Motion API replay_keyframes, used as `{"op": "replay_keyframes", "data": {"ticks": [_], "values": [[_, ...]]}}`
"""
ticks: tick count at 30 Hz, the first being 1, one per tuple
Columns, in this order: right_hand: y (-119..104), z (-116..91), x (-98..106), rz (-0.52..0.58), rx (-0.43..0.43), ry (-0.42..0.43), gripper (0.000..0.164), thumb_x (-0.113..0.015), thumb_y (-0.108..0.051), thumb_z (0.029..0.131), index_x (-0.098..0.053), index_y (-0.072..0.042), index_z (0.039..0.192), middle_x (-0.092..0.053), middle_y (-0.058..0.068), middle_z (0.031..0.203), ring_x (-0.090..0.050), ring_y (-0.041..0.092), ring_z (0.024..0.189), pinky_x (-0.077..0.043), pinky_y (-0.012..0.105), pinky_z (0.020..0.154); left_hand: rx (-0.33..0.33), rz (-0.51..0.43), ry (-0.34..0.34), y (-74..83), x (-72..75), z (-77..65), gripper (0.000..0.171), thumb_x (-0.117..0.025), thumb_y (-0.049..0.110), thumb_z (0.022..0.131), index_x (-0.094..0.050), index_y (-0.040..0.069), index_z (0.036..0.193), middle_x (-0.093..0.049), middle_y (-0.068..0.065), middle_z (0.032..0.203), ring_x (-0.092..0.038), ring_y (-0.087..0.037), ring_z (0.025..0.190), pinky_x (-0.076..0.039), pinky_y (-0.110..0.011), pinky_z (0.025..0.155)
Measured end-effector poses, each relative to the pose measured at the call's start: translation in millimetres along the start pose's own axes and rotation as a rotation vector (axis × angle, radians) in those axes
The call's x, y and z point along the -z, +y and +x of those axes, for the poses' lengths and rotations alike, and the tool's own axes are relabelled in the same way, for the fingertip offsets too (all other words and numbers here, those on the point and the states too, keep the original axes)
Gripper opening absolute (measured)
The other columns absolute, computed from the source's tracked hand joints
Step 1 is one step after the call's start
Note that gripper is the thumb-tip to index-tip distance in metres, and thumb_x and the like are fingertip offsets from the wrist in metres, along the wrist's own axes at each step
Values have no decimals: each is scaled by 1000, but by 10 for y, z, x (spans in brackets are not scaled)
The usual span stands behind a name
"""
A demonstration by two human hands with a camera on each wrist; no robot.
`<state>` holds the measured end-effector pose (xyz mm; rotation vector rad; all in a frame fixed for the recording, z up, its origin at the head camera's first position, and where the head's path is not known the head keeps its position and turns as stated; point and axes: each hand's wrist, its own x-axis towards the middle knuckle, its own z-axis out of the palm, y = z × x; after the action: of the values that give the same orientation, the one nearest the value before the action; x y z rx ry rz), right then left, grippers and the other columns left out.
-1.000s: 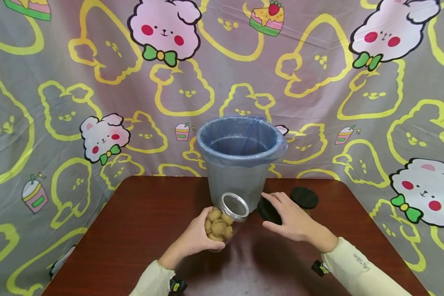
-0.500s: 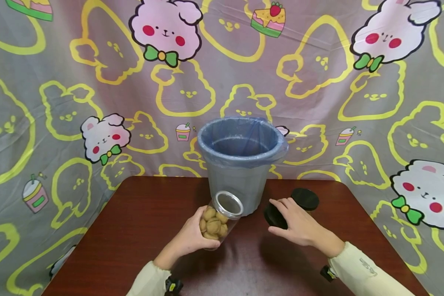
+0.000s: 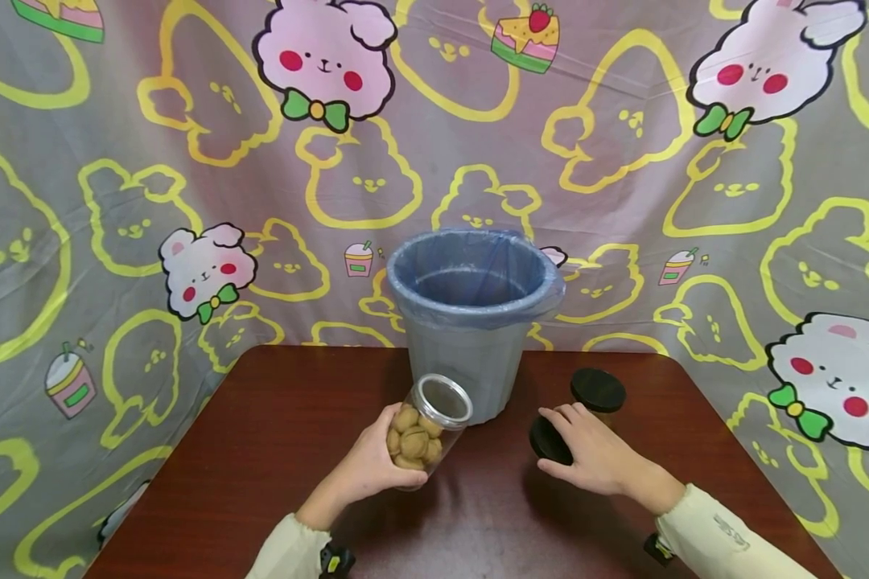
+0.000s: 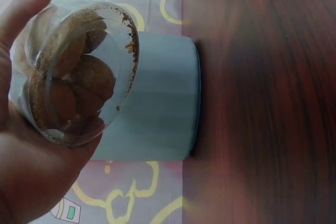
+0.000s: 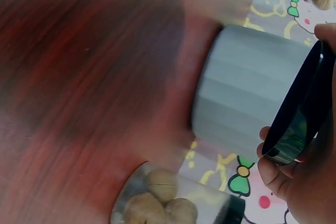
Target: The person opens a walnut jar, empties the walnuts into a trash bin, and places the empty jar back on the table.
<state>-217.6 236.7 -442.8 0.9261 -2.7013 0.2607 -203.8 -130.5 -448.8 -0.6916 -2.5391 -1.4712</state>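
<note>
Left hand [image 3: 365, 465] grips tilted, uncapped jar [image 3: 434, 430], walnuts [image 3: 413, 444] still inside; right hand [image 3: 595, 460] grasps black lid [image 3: 549, 441]. Opening looks done here; second jar [image 5: 181, 200] on surface [image 3: 297, 426] still capped.

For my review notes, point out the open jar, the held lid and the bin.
Open jar [image 3: 448, 440]: head view, on its clear side wall below the rim.
Held lid [image 3: 548, 441]: head view, on its visible black surface.
Bin [image 3: 467, 358]: head view, on its grey outer wall.
</note>
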Motion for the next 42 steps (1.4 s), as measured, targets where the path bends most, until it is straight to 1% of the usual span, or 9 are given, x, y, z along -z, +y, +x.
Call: {"op": "replay_keyframes", "data": {"ticks": [4,10,17,22,27,33,39,42], "values": [[35,-41,-60,-6,-11,-9,72,-63,-57,82,-50,-7,131,-53,3,116,-47,18,104,-45,39,83,10,6,1,3,-2,-5,97,-91,28,52,-41,11,133,-59,-2,106,-58,-17,91,-47,-31,80],[82,-78,-142,23,-22,-27,69,-71,-50,77,-52,-7,127,-53,2,112,-47,18,100,-45,39,80,4,7,6,4,-3,-13,96,-91,29,52,-41,11,133,-59,-2,107,-58,-16,92,-47,-32,81],[167,-128,-213,22,-72,-89,73,-70,-54,76,-52,-4,126,-53,3,110,-47,19,98,-45,39,79,-2,6,4,22,-11,-13,95,-91,24,52,-41,10,132,-59,-1,106,-58,-16,91,-47,-31,80],[194,-158,-250,42,-85,-127,76,-68,-57,77,-51,-3,127,-53,6,113,-49,23,101,-45,43,81,-2,10,12,25,0,-17,97,-91,27,52,-41,9,132,-59,-2,106,-58,-16,91,-47,-31,80],[208,-176,-283,55,-84,-145,78,-65,-61,78,-51,-3,128,-52,9,117,-49,26,105,-45,45,83,4,15,23,27,12,-15,98,-91,29,50,-41,9,132,-59,-2,107,-57,-17,91,-47,-32,80],[220,-217,-328,60,-84,-176,81,-62,-64,78,-51,-3,129,-52,11,120,-49,28,108,-45,46,85,4,15,15,21,5,-21,97,-91,26,51,-41,9,132,-59,-2,107,-57,-17,92,-47,-32,80],[223,-231,-347,51,-77,-181,82,-62,-65,78,-51,-1,128,-52,11,118,-49,28,107,-44,46,85,6,22,19,17,1,-20,98,-92,29,51,-41,9,132,-59,-2,107,-57,-17,92,-47,-32,80],[218,-239,-366,44,-59,-171,82,-62,-64,78,-52,0,127,-52,10,115,-49,27,105,-45,45,84,5,17,21,21,0,-19,98,-91,27,51,-41,9,132,-58,-2,107,-57,-17,92,-47,-32,80]]}}
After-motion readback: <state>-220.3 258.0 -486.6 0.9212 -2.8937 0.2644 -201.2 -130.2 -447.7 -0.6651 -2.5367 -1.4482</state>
